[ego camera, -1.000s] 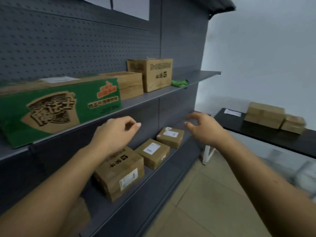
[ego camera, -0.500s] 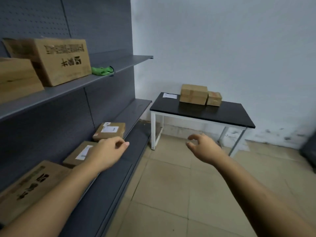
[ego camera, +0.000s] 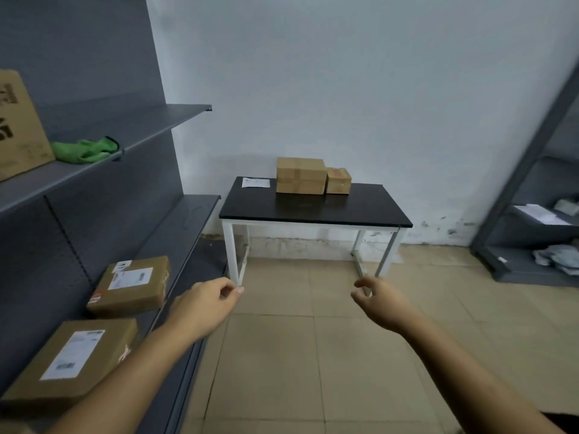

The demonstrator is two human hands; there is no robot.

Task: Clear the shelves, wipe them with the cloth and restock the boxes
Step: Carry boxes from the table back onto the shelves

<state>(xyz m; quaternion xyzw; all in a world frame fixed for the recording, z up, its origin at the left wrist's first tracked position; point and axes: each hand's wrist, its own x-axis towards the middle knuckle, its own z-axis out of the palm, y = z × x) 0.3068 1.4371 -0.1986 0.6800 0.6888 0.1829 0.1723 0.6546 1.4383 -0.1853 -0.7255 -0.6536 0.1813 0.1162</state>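
A tiled floor (ego camera: pixel 313 355) runs to a pale wall. The grey shelving (ego camera: pixel 94 214) fills the left side. Its upper shelf (ego camera: pixel 150 123) carries a big box (ego camera: pixel 18 126) at the left edge of the view, with the green cloth (ego camera: pixel 83 150) bunched just beside it, near the shelf's front lip. The lower shelf (ego camera: pixel 194 220) holds two labelled boxes lying flat, the near box (ego camera: pixel 72 361) and the far box (ego camera: pixel 131 286), close together; the stretch of shelf beyond them is bare.

A second grey rack (ego camera: pixel 532 236) stands at the right, with papers and pale wrapped packets on its shelves.

Against the wall, between the two units, is a black tabletop (ego camera: pixel 313 211) on white legs. A wide box (ego camera: pixel 300 175) sits at its back edge with a small box (ego camera: pixel 337 181) touching its right side. A paper sheet (ego camera: pixel 255 182) lies flat at the back left corner.

Both arms reach forward above the floor, well apart. The left hand (ego camera: pixel 203 305) is loosely curled, thumb against forefinger, and holds nothing. The right hand (ego camera: pixel 382 305) has relaxed, bent fingers and is also empty.
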